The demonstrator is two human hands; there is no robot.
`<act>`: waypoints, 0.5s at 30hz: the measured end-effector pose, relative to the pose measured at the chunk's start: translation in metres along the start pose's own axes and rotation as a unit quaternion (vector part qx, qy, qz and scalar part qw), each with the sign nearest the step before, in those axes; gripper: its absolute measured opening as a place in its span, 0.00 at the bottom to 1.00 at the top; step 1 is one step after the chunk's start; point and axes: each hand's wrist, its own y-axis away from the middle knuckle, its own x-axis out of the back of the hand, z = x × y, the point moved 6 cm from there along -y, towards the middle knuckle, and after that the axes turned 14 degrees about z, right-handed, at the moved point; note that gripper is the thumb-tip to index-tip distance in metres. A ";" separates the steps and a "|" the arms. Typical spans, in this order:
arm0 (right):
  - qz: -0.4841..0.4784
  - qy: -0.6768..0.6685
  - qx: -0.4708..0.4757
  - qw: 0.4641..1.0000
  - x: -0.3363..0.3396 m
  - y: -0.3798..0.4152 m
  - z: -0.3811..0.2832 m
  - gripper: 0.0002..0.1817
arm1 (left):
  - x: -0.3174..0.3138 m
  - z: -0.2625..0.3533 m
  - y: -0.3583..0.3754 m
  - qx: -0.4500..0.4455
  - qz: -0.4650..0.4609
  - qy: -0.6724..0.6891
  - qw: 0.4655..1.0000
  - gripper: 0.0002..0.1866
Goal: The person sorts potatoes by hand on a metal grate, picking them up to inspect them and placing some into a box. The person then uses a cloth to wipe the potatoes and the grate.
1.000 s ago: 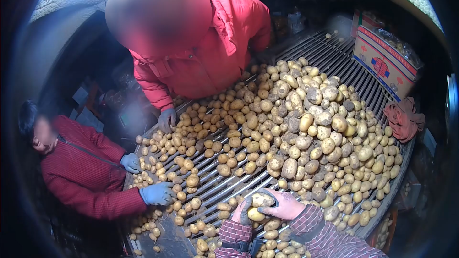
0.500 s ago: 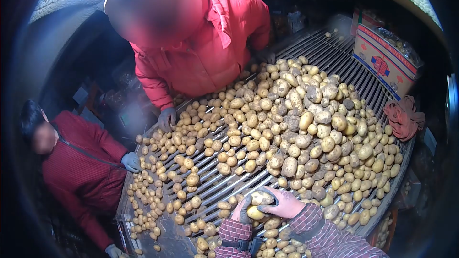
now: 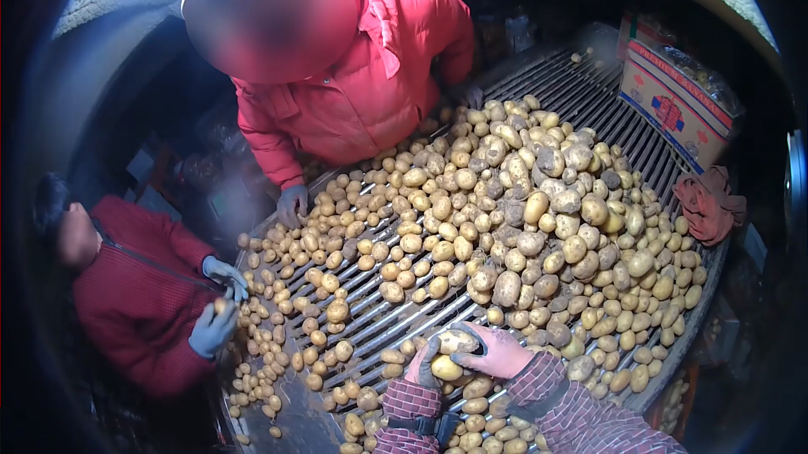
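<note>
Both of my hands wear pink gloves with dark palms and meet over the near edge of the potato heap. My left hand [image 3: 424, 365] is closed around the left side of two potatoes held together. A clean yellow potato [image 3: 446, 367] is the lower one, and a paler, dirt-marked potato [image 3: 459, 342] rests above it. From the right, my right hand [image 3: 500, 353] closes its fingers on the same pair. Its palm side is hidden. Loose potatoes [image 3: 477, 387] lie just under my hands on the slatted metal table [image 3: 370, 292].
A large potato pile [image 3: 547, 218] covers the table's middle and right. A banana carton [image 3: 673, 105] and a reddish cloth [image 3: 711, 206] sit along the right edge. Opposite, a person in a red jacket [image 3: 353, 109] rests a gloved hand [image 3: 292, 206] by potatoes; another person [image 3: 143, 294] stands left.
The person at the left has raised a lower hand to meet the other, with a small potato between them. My hands stay nearly in place, the potatoes shifting slightly in them.
</note>
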 end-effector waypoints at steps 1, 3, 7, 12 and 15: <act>0.001 0.007 0.000 1.000 0.000 0.000 0.000 0.43 | -0.002 0.003 0.000 0.004 0.002 0.012 1.000 0.30; -0.010 0.006 0.002 1.000 0.001 -0.002 -0.004 0.42 | 0.001 0.002 -0.004 -0.010 -0.001 -0.001 1.000 0.28; -0.010 0.010 0.020 1.000 0.001 0.000 -0.007 0.39 | -0.001 0.003 0.001 0.000 0.010 0.020 1.000 0.27; -0.012 0.004 0.025 1.000 -0.002 -0.001 -0.003 0.41 | 0.008 -0.009 -0.006 0.035 0.030 0.075 0.996 0.27; -0.020 0.012 0.017 1.000 -0.004 -0.002 0.000 0.42 | 0.007 -0.012 -0.006 0.066 0.027 0.112 0.991 0.27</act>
